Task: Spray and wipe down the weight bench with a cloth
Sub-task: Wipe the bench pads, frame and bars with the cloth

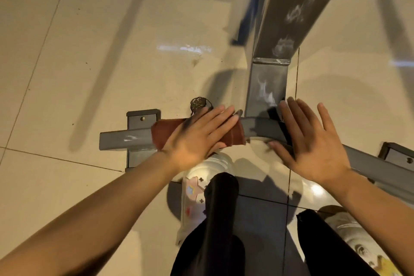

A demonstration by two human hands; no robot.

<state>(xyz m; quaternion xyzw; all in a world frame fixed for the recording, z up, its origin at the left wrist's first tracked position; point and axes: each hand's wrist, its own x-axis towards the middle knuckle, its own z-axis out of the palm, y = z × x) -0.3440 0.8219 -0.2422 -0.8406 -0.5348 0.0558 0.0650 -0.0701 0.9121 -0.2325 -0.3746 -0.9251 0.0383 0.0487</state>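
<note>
Your left hand (197, 139) lies flat, fingers straight and together, pressing a reddish-brown cloth (233, 135) onto the grey crossbar (257, 127) at the foot of the weight bench frame. The cloth is draped over the bar and shows on both sides of your palm. Your right hand (311, 143) is spread wide with straight fingers, its fingertips resting on the same bar just to the right of the cloth; it holds nothing.

Between your two hands, the grey upright beam (266, 87) joins the crossbar and runs away from you, streaked with pale wet smears. It blocks any straight path past your fingertips on that side.

To the left of the cloth the bar ends over a flat grey foot plate (139, 123) with a bolt hole; a matching plate (401, 157) sits beyond your right wrist. Just past your left fingertips a small dark round object (198, 103) rests on the tiled floor (67, 74); what it is cannot be told.

Below your left wrist stands your shoe (192, 204), light-coloured with printed patterns, under a black trouser leg (219, 219). A second shoe (351, 237) sits below your right forearm.
</note>
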